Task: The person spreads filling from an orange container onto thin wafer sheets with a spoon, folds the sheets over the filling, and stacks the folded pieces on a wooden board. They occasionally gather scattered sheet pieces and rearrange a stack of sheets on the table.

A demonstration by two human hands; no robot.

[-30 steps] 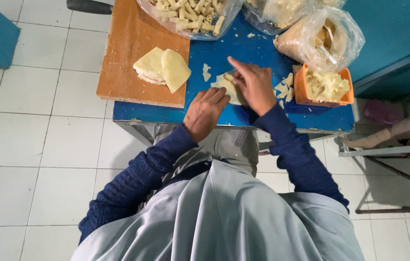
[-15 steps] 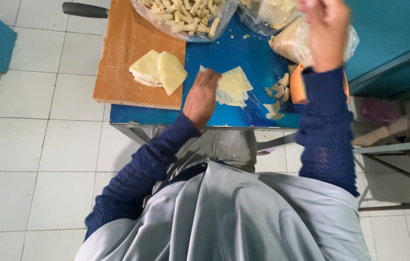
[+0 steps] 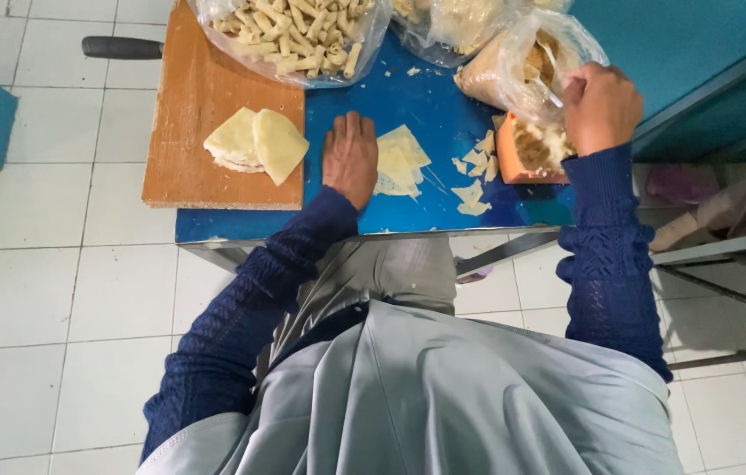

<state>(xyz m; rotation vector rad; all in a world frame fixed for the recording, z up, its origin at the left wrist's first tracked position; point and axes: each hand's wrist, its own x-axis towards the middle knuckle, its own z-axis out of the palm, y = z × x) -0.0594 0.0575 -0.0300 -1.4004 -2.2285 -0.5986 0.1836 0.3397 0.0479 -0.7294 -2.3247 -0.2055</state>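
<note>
A: Head view, the only one. Left hand (image 3: 351, 158) lies flat, palm down, fingers together, on the blue table (image 3: 426, 114). Released, grasping nothing. Its edge touches the pale square wrapper sheet (image 3: 402, 160) just beside it.

B: Pinning the sheet?

A: My read: steadying it at the edge so it stays flat. It isn't on top of it.

B: Right hand?

A: Right hand (image 3: 600, 107) is clenched around a thin white handle, likely a spoon (image 3: 545, 88); the working end goes down toward the orange tub (image 3: 527, 149) of pale crumbly filling. Can't see the bowl end clearly.

B: Why is the tub there?

A: Probably reach. It sits on the right side of the table, near the sheet, with torn wrapper scraps (image 3: 474, 176) between them.

B: Packaging?

A: Three clear plastic bags along the far edge. Left one (image 3: 289, 35) is open and full of pale rolled sticks, resting partly on the wooden board (image 3: 206, 105). Middle one (image 3: 457, 22) holds pale stuff, contents unclear. Right one (image 3: 522, 62) holds brownish-beige filling, touching the tub. No labels legible.

B: On the board?

A: A stack of wrapper sheets (image 3: 254, 142), top one skewed. Dark handle (image 3: 122, 47) pokes out behind the board; tool unknown.
</note>
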